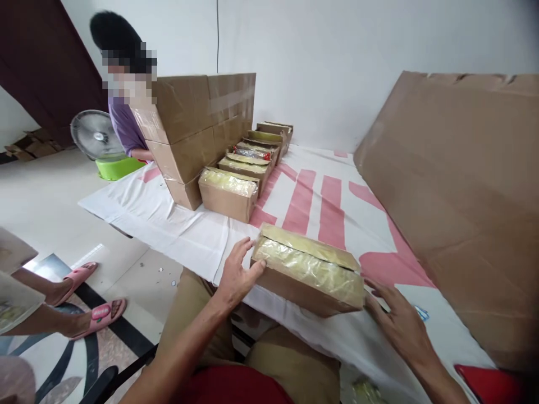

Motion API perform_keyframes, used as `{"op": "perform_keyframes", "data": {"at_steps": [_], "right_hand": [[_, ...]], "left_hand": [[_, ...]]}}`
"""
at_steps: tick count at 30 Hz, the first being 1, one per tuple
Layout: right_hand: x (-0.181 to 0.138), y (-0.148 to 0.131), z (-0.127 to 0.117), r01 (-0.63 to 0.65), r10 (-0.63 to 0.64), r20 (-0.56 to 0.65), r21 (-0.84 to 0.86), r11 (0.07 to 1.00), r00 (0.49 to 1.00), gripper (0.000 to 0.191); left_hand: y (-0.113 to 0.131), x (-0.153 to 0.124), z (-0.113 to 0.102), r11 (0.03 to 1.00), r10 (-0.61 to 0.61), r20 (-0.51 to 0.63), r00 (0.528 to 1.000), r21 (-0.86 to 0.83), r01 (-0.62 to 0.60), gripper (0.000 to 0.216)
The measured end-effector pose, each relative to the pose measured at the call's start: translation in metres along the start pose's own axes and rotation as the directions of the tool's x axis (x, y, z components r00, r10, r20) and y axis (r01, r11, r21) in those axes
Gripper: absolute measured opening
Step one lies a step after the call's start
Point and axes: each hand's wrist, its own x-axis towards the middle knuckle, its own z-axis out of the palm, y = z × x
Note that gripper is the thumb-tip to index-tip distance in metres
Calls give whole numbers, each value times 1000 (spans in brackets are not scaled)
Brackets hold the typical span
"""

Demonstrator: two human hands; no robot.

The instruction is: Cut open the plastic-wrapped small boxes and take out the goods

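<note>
Both hands lay against one small cardboard box (309,275) that sat near the front edge of the white and pink sheet (185,235). On the box's near-left end, the left hand (236,276) was pressed with its fingers spread and its thumb along the top edge. At the opposite end, the right hand (400,321) rested open on the sheet, its fingers spread and its fingertips touching the box's lower corner. Neither hand gripped the box; each only pushed against a side. Yellowish tape covered the box's top.

Farther back on the sheet stood a row of similar small boxes (248,165), set side by side against a stack of larger cartons (197,132). A big flat sheet of cardboard (458,207) leaned along the right side. Behind the cartons sat another person (126,123) in a purple shirt, with a fan (93,134) on a green base just beside them. Two feet in pink slippers (90,297) rested on the floor at the left.
</note>
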Motion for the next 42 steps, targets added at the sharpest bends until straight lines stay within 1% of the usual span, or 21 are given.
{"op": "perform_keyframes", "data": {"at_steps": [2, 3, 5, 8, 10, 12, 14, 16, 17, 19, 22, 24, 26, 28, 30, 33, 34, 37, 38, 40, 42], "right_hand": [[-3, -20, -12, 5, -2, -16, 206, 978, 1000, 48], [-7, -34, -15, 14, -6, -32, 264, 964, 999, 48], [-15, -66, -18, 39, -17, -81, 277, 960, 997, 50], [-21, -108, -13, 48, -23, -124, 206, 977, 992, 48], [-18, -126, -9, 63, -32, -154, 200, 978, 988, 42], [-12, -137, -6, 94, -44, -208, 236, 967, 977, 36], [-7, -142, -1, 132, -52, -266, 294, 947, 962, 30], [-6, -143, 3, 191, -88, -291, 348, 918, 953, 23], [-7, -141, 4, 232, -134, -277, 363, 902, 951, 23], [-11, -134, -1, 328, -275, -191, 362, 873, 942, 33], [-17, -124, -26, 422, -452, 13, 332, 843, 892, 52], [-14, -124, -49, 414, -475, 96, 361, 836, 875, 50], [-6, -132, -69, 359, -446, 121, 426, 830, 887, 41], [6, -148, -76, 315, -424, 151, 463, 828, 893, 34], [22, -165, -71, 316, -447, 243, 431, 845, 861, 33], [46, -185, -50, 377, -466, 382, 286, 881, 798, 37], [55, -189, -42, 389, -445, 395, 217, 895, 804, 39], [78, -195, -27, 357, -325, 369, -18, 934, 871, 46], [85, -195, -25, 343, -291, 377, -76, 936, 879, 45], [97, -195, -24, 339, -253, 423, -141, 930, 870, 36], [104, -196, -25, 365, -254, 475, -156, 918, 843, 29]], "left_hand": [[2, -9, 1, 997, 62, -26, 998, 41, -61, 43], [4, -12, 1, 995, 94, -32, 995, 48, -92, 42], [9, -18, 3, 990, 136, -33, 990, 46, -134, 40], [13, -21, 3, 991, 133, -57, 989, 22, -132, 39], [13, -19, 2, 996, 88, -95, 992, -13, -90, 38], [11, -12, 0, 994, -3, -112, 994, -109, -9, 38], [9, -4, -4, 967, -114, -101, 988, -240, 87, 39], [6, 2, -9, 937, -181, -85, 980, -318, 145, 35], [4, 2, -12, 934, -188, -88, 978, -323, 151, 33], [-1, 0, -19, 946, -171, -95, 981, -292, 137, 27], [-6, -6, -25, 960, -124, -98, 987, -262, 94, 20], [-7, -7, -26, 960, -103, -97, 990, -269, 74, 17], [-8, -7, -25, 959, -86, -94, 992, -276, 57, 15], [-9, -5, -23, 960, -61, -83, 995, -277, 36, 14], [-10, -4, -22, 963, -29, -73, 997, -270, 8, 14], [-13, -3, -22, 966, 23, -68, 997, -255, -39, 12], [-14, -3, -22, 968, 41, -67, 997, -243, -56, 11], [-17, -4, -21, 972, 89, -60, 994, -212, -100, 9], [-18, -4, -21, 972, 98, -55, 994, -210, -108, 9], [-19, -3, -20, 970, 110, -52, 993, -214, -118, 9], [-20, -2, -19, 969, 117, -44, 992, -214, -124, 9]]}}
